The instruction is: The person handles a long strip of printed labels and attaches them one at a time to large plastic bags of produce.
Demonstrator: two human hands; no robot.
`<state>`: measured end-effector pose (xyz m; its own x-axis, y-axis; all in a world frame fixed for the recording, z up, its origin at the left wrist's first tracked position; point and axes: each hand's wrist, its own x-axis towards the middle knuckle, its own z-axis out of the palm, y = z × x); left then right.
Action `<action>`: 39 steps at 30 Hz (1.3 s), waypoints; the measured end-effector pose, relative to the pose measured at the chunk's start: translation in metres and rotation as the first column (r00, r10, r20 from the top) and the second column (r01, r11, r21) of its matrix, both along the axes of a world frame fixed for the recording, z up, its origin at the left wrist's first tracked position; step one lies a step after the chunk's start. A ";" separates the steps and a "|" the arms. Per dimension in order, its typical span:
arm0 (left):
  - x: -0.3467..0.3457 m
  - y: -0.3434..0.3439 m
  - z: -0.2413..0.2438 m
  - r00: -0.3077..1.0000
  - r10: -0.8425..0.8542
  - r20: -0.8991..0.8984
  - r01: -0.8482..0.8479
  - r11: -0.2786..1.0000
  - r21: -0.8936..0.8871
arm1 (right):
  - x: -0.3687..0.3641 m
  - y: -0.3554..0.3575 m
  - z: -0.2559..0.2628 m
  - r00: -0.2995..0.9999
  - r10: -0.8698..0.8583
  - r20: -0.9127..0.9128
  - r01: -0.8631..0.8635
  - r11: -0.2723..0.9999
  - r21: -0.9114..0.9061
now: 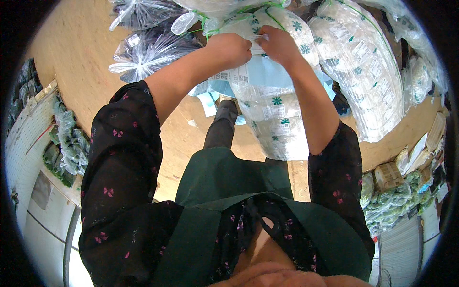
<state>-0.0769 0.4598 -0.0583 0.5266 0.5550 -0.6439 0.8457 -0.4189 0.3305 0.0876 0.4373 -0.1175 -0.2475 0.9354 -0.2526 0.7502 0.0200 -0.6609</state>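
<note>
My left hand (231, 51) is curled above a clear-wrapped bundle (281, 111) printed with green flowers. Opposite it, close by, my right hand (278, 43) pinches a narrow translucent strip (259, 37) that reaches towards my left fingers. Whether my left fingers grip the strip too, I cannot tell. Below both hands, light-blue sheets with printed labels (267, 71) lie across the bundle. Green twine (274, 18) runs over the bundle's top end.
Another long wrapped bundle (358, 68) lies at the right. Gathered clear plastic bags (143, 59) are at the upper left. Bagged green goods (394, 201) and a cardboard box (389, 175) are at the lower right, and more bags (71, 143) are at the left.
</note>
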 end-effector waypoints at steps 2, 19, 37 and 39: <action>0.001 -0.001 0.003 1.000 0.004 -0.023 -0.004 1.000 0.004 | -0.015 0.001 -0.006 0.998 -0.045 0.033 0.047 0.996 -0.079; 0.001 -0.004 -0.011 0.997 0.079 0.001 -0.079 0.996 -0.038 | -0.013 0.002 -0.006 0.942 -0.176 0.286 0.182 0.983 0.003; 0.003 0.003 -0.009 0.999 0.013 -0.032 -0.015 0.998 -0.065 | 0.045 0.005 0.012 0.893 0.062 0.446 -0.084 0.996 0.029; 0.005 0.004 -0.005 0.998 0.010 -0.058 -0.015 0.997 -0.082 | 0.044 0.001 0.010 0.894 0.074 0.443 -0.120 0.990 0.076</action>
<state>-0.0717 0.4637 -0.0630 0.4808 0.5049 -0.7169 0.8692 -0.3818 0.3140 0.1321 0.4386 -0.1074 -0.2242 0.9381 -0.2638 0.9538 0.1558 -0.2567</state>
